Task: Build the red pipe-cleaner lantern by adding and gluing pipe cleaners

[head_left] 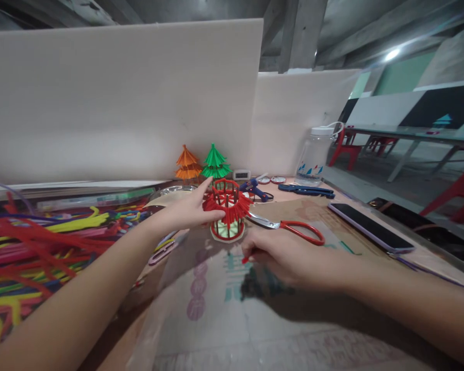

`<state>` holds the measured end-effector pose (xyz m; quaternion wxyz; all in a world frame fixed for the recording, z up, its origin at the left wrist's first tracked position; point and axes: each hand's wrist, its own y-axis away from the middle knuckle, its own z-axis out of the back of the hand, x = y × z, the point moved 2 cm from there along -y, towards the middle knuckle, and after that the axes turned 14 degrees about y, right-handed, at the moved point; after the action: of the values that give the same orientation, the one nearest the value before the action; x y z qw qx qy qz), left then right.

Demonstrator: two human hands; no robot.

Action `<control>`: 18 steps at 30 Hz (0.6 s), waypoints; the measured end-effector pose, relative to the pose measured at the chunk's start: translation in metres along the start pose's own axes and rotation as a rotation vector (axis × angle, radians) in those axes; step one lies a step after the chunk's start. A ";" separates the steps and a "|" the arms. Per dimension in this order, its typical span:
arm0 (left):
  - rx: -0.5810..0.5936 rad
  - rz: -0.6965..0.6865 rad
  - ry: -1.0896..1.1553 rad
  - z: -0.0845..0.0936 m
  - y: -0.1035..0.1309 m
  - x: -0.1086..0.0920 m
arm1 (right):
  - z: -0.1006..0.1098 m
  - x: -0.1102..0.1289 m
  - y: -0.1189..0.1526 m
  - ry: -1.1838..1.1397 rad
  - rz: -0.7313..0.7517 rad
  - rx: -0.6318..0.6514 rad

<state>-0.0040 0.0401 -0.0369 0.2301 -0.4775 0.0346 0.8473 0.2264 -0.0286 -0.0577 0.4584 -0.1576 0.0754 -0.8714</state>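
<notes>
A small red tower model [228, 208] of fuzzy pipe-cleaner pieces stands upright on a pale base, with dark posts and a fringed roof ring. My left hand [199, 207] grips its left side, the thumb across the front of the fringe and the fingers behind it, partly hidden. To the right and nearer me, my right hand [270, 252] is closed in a pinch on a short red pipe-cleaner piece [247, 259], just above the plastic-covered board. Red-handled scissors [303, 232] lie behind my right hand, blades toward the tower.
Loose coloured pipe cleaners [34, 252] cover the left side. Orange [186, 164] and green [215, 162] tree-shaped models stand at the back, near a blue glue gun [257, 189]. Blue-handled pliers [307, 190], a water bottle [311, 157] and a phone [371, 226] are on the right.
</notes>
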 end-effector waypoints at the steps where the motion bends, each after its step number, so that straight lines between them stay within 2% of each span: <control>1: 0.005 -0.015 0.016 0.000 -0.001 0.002 | 0.005 0.007 0.000 -0.015 0.007 -0.013; 5: 0.010 0.020 0.020 0.002 -0.004 0.011 | 0.025 0.011 -0.006 0.036 -0.070 -0.120; 12: 0.042 -0.001 0.066 0.009 -0.004 0.015 | 0.062 -0.023 -0.046 0.191 -0.196 -0.239; 15: 0.060 -0.009 0.037 0.013 -0.001 0.013 | 0.077 -0.033 -0.067 0.162 -0.181 -0.289; 18: 0.126 -0.039 0.009 0.019 0.002 0.014 | 0.082 -0.034 -0.080 0.083 -0.125 -0.335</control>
<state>-0.0260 0.0489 -0.0382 0.2759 -0.4664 0.0797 0.8367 0.2104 0.0459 0.0346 0.3671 -0.1998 0.2284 -0.8793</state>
